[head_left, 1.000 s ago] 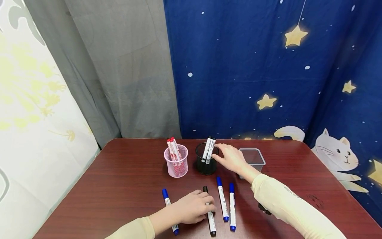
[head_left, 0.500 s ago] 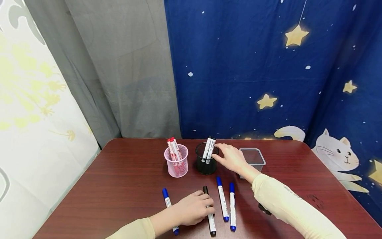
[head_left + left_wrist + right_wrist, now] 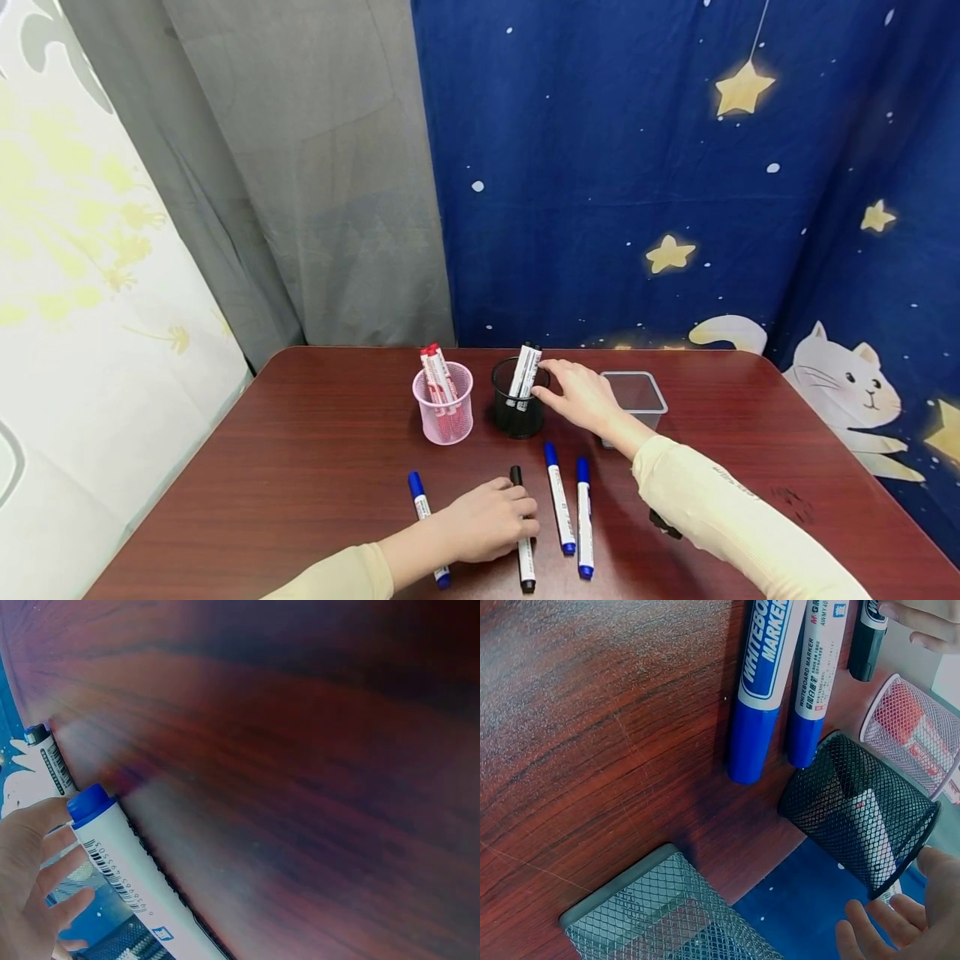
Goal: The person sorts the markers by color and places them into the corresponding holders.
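Left of two blue whiteboard markers (image 3: 765, 682) printed "WHITEBOARD MARKER", the left hand (image 3: 489, 521) pinches a black marker (image 3: 527, 565); the right hand (image 3: 582, 397), fingers parted, touches the far black mesh cup (image 3: 517, 422).

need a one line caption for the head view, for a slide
Left hand on a black marker, right hand at the black mesh cup.

PLACE: curtained indoor spot, room type unclear | wood-grain table (image 3: 300, 475) | grey curtain (image 3: 322, 183) | blue star-and-cat curtain (image 3: 570, 192)

Pale cream left sleeve (image 3: 337, 573), matching right sleeve (image 3: 727, 508) with small dark lettering (image 3: 731, 479), bare hands (image 3: 489, 522).
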`<move>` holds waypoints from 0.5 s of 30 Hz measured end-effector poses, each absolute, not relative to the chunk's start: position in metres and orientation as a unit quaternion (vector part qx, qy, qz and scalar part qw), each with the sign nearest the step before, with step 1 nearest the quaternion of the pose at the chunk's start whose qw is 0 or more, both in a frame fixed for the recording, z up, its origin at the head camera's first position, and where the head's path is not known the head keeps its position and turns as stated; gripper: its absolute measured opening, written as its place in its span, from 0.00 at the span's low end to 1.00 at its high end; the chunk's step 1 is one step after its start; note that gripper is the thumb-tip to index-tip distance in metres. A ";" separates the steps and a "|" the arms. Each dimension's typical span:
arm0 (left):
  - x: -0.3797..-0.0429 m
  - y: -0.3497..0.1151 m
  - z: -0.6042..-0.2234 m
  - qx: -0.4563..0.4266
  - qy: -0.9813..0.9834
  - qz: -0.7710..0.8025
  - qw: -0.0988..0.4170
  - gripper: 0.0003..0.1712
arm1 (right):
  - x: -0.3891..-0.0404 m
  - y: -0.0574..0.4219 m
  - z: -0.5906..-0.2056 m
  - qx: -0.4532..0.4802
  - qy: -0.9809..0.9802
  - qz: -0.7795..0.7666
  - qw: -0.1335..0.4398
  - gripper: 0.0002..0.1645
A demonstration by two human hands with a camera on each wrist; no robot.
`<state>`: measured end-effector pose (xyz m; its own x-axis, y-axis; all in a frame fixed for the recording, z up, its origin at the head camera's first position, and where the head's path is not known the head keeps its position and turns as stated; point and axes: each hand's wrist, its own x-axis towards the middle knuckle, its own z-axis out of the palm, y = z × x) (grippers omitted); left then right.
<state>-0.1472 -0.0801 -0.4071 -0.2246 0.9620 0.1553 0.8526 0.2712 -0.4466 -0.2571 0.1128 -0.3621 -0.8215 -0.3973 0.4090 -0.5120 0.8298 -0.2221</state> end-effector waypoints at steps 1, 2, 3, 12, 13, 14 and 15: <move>-0.147 -0.080 -0.407 -0.588 -0.772 0.133 0.202 0.05 | -0.257 0.113 -0.362 0.242 -0.940 0.163 0.175 0.27; -0.147 -0.080 -0.407 -0.588 -0.772 0.132 0.201 0.05 | -0.257 0.113 -0.362 0.242 -0.940 0.163 0.175 0.27; -0.147 -0.081 -0.407 -0.588 -0.773 0.130 0.200 0.04 | -0.257 0.112 -0.362 0.242 -0.940 0.163 0.175 0.27; -0.147 -0.081 -0.410 -0.587 -0.771 0.131 0.209 0.02 | -0.258 0.113 -0.362 0.244 -0.939 0.166 0.179 0.27; -0.147 -0.081 -0.410 -0.588 -0.770 0.132 0.210 0.02 | -0.258 0.113 -0.363 0.244 -0.939 0.166 0.179 0.27; -0.146 -0.082 -0.410 -0.590 -0.768 0.131 0.210 0.02 | -0.258 0.113 -0.363 0.244 -0.939 0.166 0.179 0.27; -0.146 -0.082 -0.410 -0.592 -0.767 0.131 0.210 0.02 | -0.258 0.113 -0.363 0.244 -0.939 0.166 0.179 0.27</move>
<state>-0.1461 -0.0817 -0.4099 -0.2105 0.9633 0.1668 0.8530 0.2644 -0.4501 -0.2577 0.1132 -0.3629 -0.8171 -0.3975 0.4174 -0.5168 0.8260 -0.2251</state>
